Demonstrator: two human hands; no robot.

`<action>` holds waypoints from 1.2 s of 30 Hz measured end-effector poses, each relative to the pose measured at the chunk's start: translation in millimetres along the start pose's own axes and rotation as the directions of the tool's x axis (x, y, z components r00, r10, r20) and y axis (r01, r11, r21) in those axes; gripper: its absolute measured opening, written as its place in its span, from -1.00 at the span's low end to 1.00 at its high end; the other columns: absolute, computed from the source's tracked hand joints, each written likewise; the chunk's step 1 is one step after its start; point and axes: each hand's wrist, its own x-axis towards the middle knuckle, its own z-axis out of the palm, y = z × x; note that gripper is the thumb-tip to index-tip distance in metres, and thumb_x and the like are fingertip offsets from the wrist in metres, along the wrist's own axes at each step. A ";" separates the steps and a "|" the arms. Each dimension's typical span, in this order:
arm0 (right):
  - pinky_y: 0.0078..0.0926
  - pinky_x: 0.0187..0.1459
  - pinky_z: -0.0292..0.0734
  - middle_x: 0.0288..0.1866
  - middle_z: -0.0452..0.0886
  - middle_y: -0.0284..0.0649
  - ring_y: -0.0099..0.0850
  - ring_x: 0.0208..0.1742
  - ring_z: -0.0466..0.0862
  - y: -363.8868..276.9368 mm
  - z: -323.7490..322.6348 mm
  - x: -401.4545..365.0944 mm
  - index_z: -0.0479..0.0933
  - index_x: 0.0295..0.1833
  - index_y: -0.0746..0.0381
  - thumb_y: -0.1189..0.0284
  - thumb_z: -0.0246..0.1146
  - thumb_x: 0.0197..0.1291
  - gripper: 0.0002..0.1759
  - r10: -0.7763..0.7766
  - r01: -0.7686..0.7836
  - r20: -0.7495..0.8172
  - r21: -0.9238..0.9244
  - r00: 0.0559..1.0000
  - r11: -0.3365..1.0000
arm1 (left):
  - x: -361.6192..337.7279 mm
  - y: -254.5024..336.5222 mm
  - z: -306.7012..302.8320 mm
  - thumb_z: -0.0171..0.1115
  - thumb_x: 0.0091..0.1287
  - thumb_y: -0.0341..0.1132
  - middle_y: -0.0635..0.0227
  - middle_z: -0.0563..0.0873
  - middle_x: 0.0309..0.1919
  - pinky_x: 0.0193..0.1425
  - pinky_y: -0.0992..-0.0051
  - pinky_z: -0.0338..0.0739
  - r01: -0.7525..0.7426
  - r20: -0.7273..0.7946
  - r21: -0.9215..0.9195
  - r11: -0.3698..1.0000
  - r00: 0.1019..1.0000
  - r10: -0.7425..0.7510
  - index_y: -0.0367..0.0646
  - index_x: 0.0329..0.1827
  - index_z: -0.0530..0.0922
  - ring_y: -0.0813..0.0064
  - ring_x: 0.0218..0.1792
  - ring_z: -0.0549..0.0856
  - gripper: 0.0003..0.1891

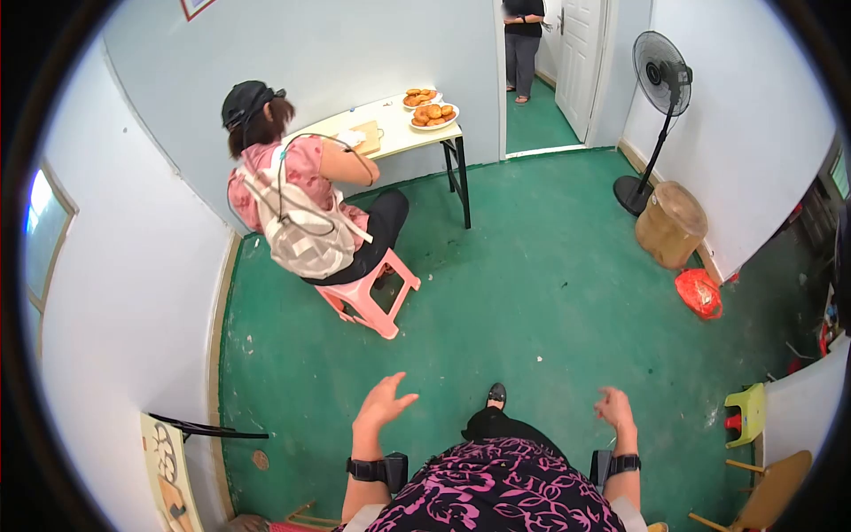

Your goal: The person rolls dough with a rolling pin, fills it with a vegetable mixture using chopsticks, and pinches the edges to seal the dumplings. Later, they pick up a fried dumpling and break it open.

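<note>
My left hand [383, 401] hangs in the air over the green floor with thumb and fingers apart, holding nothing. On the other side my right hand [615, 408] is also raised and empty, its fingers loosely bent and spread. Neither hand touches anything. A black shoe [497, 395] of mine shows between them. The pink plastic stool [377, 297] stands beyond my left hand, and a person with a white backpack [306, 232] sits on it.
At the far wall, a narrow table [324, 121] bears a cutting board [370, 137] and plates of round fried food [433, 115]. A standing fan [663, 75], a brown bin [671, 226] and a red bag [699, 293] line the right wall. Another person [524, 44] stands beyond the open door [581, 66].
</note>
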 end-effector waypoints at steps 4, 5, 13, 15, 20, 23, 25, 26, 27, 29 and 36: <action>-0.52 -0.51 0.48 -0.58 0.57 -0.21 -0.46 -0.62 0.58 -61.1 -17.7 115.7 0.47 -0.05 0.34 0.58 0.20 -0.15 -0.58 -0.168 0.174 -0.078 0.072 0.983 0.982 | 78.4 25.8 -36.1 0.24 0.07 -0.13 -0.02 0.44 0.08 0.18 0.33 0.31 0.001 -0.071 -0.034 0.999 0.997 -0.003 -0.27 0.17 0.31 0.12 0.12 0.42 -0.37; -0.52 -0.51 0.47 -0.58 0.57 -0.22 -0.47 -0.62 0.57 -69.4 -15.3 144.9 0.47 -0.05 0.34 0.58 0.20 -0.15 -0.59 -0.228 0.230 -0.078 0.008 0.970 0.973 | 95.8 28.9 -41.7 0.25 0.06 -0.13 -0.02 0.44 0.08 0.18 0.33 0.31 0.025 -0.097 -0.055 0.998 0.995 -0.031 -0.28 0.17 0.31 0.12 0.13 0.42 -0.37; -0.49 -0.38 0.50 -0.35 0.60 -0.16 -0.42 -0.46 0.60 -152.7 -35.0 288.9 0.46 -0.02 0.31 0.43 0.27 -0.05 -0.58 -0.226 0.230 -0.049 0.085 0.973 0.970 | 237.3 44.3 -58.0 0.25 0.06 -0.10 -0.03 0.45 0.08 0.20 0.33 0.29 0.022 0.067 -0.113 0.993 0.998 -0.014 -0.30 0.16 0.32 0.11 0.14 0.42 -0.36; -0.47 -0.31 0.51 -0.25 0.59 -0.13 -0.38 -0.37 0.61 -166.8 -35.1 323.4 0.45 -0.01 0.30 0.38 0.28 -0.03 -0.57 -0.209 0.208 0.014 0.036 0.978 0.977 | 287.2 50.5 -68.1 0.24 0.07 -0.09 -0.04 0.44 0.09 0.20 0.33 0.29 -0.010 0.061 -0.123 0.992 0.998 0.018 -0.31 0.16 0.32 0.11 0.14 0.41 -0.36; -0.41 -0.20 0.50 -0.18 0.58 -0.07 -0.29 -0.24 0.61 -231.0 -60.8 410.4 0.43 0.03 0.30 0.34 0.28 -0.03 -0.53 -0.169 0.176 0.152 -0.036 0.974 0.984 | 420.5 52.5 -100.5 0.22 0.09 -0.09 -0.03 0.42 0.11 0.19 0.33 0.29 -0.079 0.016 -0.128 0.989 0.997 0.082 -0.30 0.17 0.31 0.11 0.15 0.40 -0.36; -0.39 -0.18 0.50 -0.17 0.57 -0.05 -0.26 -0.23 0.61 -275.8 -81.6 460.3 0.43 0.04 0.30 0.33 0.27 -0.02 -0.52 -0.165 0.173 0.144 -0.049 0.976 0.984 | 484.5 66.4 -123.7 0.21 0.10 -0.10 -0.03 0.42 0.11 0.19 0.33 0.30 -0.128 0.026 -0.193 0.973 0.990 0.135 -0.30 0.18 0.29 0.11 0.15 0.40 -0.36; -0.39 -0.18 0.50 -0.17 0.57 -0.05 -0.26 -0.23 0.61 -302.6 -90.3 503.0 0.43 0.04 0.31 0.34 0.26 -0.01 -0.53 -0.200 0.202 0.065 -0.028 0.978 0.979 | 533.7 80.1 -144.0 0.20 0.11 -0.11 -0.03 0.41 0.11 0.19 0.33 0.30 -0.136 0.056 -0.208 0.969 0.987 0.151 -0.30 0.18 0.28 0.11 0.14 0.40 -0.37; -0.40 -0.18 0.50 -0.18 0.58 -0.05 -0.26 -0.24 0.61 -311.4 -92.1 518.2 0.43 0.04 0.31 0.35 0.26 0.00 -0.54 -0.217 0.218 0.016 -0.019 0.976 0.976 | 551.4 87.7 -153.8 0.19 0.12 -0.11 -0.03 0.41 0.11 0.19 0.33 0.29 -0.117 0.090 -0.191 0.974 0.987 0.136 -0.30 0.18 0.28 0.11 0.14 0.40 -0.37; -0.40 -0.18 0.50 -0.19 0.58 -0.05 -0.26 -0.24 0.61 -317.0 -91.4 528.0 0.43 0.03 0.31 0.36 0.25 0.00 -0.55 -0.232 0.232 -0.030 -0.008 0.972 0.973 | 564.5 93.2 -161.3 0.19 0.12 -0.12 -0.03 0.40 0.11 0.19 0.33 0.29 -0.096 0.126 -0.172 0.980 0.985 0.118 -0.30 0.19 0.27 0.11 0.14 0.40 -0.38; -0.40 -0.19 0.50 -0.17 0.56 -0.06 -0.27 -0.25 0.61 -329.5 -85.9 549.0 0.43 0.02 0.31 0.39 0.26 -0.01 -0.56 -0.183 0.183 0.075 0.010 0.980 0.983 | 588.9 97.8 -172.9 0.18 0.13 -0.13 -0.02 0.40 0.12 0.19 0.32 0.28 -0.122 0.118 -0.157 0.980 0.983 0.141 -0.31 0.19 0.27 0.11 0.14 0.40 -0.38; -0.41 -0.18 0.49 -0.08 0.46 -0.06 -0.30 -0.26 0.60 -407.9 -95.1 668.0 0.46 -0.05 0.33 0.45 0.28 -0.03 -0.62 -0.345 0.349 0.063 -0.066 0.937 0.935 | 643.2 61.6 -159.5 0.21 0.10 -0.12 -0.04 0.42 0.10 0.20 0.33 0.27 -0.031 0.081 -0.188 0.982 0.996 0.047 -0.31 0.17 0.30 0.13 0.16 0.39 -0.38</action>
